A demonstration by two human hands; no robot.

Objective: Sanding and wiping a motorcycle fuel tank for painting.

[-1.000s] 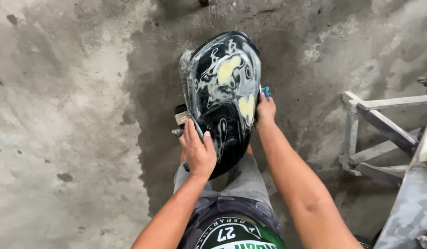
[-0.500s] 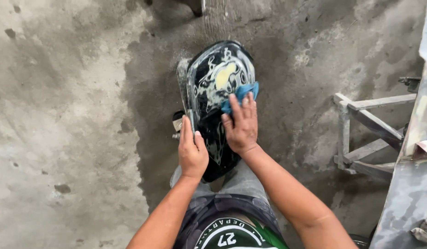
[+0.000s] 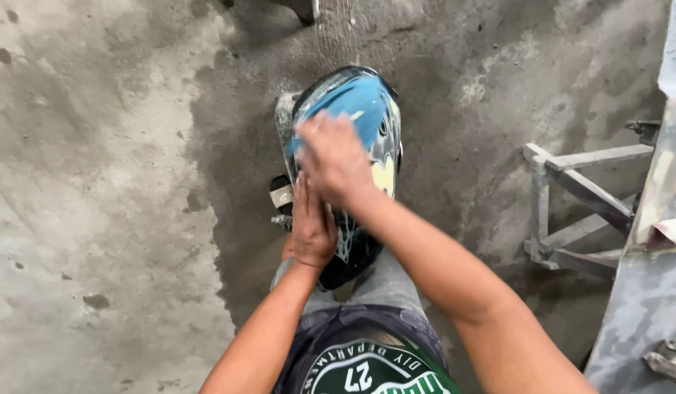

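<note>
Scrubbing step, I judge: right hand (image 3: pixel 336 157), fingers spread, presses a blue cloth (image 3: pixel 363 102) on the soapy black helmet (image 3: pixel 385 171); left hand (image 3: pixel 311 226), fingers together, steadies it; next, firm strokes

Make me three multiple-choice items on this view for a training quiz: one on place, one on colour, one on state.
1. Where does the left hand rest?
A. on the helmet's left side
B. on the metal frame
C. on the floor

2. What colour is the cloth under the right hand?
A. red
B. blue
C. white

3. How is the concrete floor around the helmet?
A. dry
B. dark and wet
C. covered in sawdust

Answers: 1 A, the palm lies flat against it; 2 B, blue shows past the fingers; 3 B, a darker patch surrounds it.
</note>
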